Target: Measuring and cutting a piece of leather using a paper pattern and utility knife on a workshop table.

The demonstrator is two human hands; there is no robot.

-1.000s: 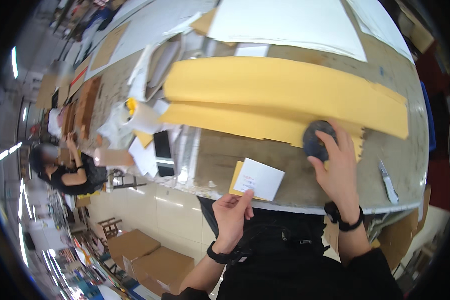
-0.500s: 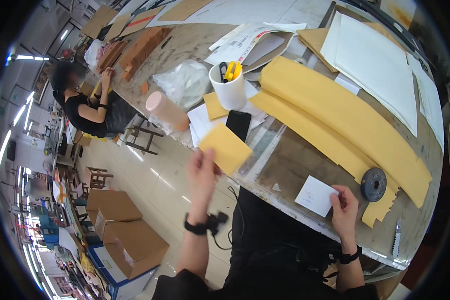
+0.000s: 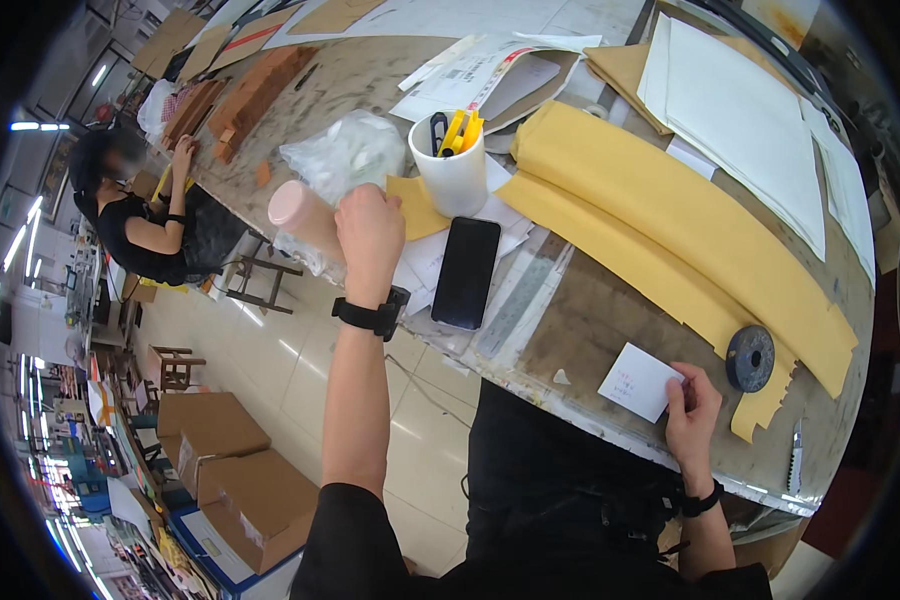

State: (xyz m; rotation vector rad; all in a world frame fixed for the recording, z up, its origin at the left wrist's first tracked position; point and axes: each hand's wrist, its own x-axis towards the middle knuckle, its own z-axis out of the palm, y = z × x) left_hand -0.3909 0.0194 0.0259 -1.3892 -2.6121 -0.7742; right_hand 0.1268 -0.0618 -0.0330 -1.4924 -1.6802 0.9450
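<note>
My left hand (image 3: 372,232) is reached out over the table beside a pink bottle (image 3: 303,212), with its fingers curled at the left edge of a yellow square sheet (image 3: 415,203); the fingertips are partly hidden. That sheet lies on white papers (image 3: 417,282) by a white cup (image 3: 452,180) holding yellow-handled and black cutters. My right hand (image 3: 692,408) pinches the right corner of a small white paper square (image 3: 635,380) with handwriting, close to the table's front edge. Between the hands lies a black phone (image 3: 467,272).
A long folded yellow sheet (image 3: 670,230) spans the right side, with a dark round weight (image 3: 750,358) on it. A knife blade (image 3: 795,458) lies far right. Behind are a clear plastic bag (image 3: 348,150) and brown blocks (image 3: 255,95). Another person (image 3: 135,215) sits at left. Cardboard boxes (image 3: 255,490) stand below.
My left hand, which held a yellow square sheet above the phone, has moved away to the pile beside the cup. The phone is now fully uncovered. My right hand still grips the white paper.
</note>
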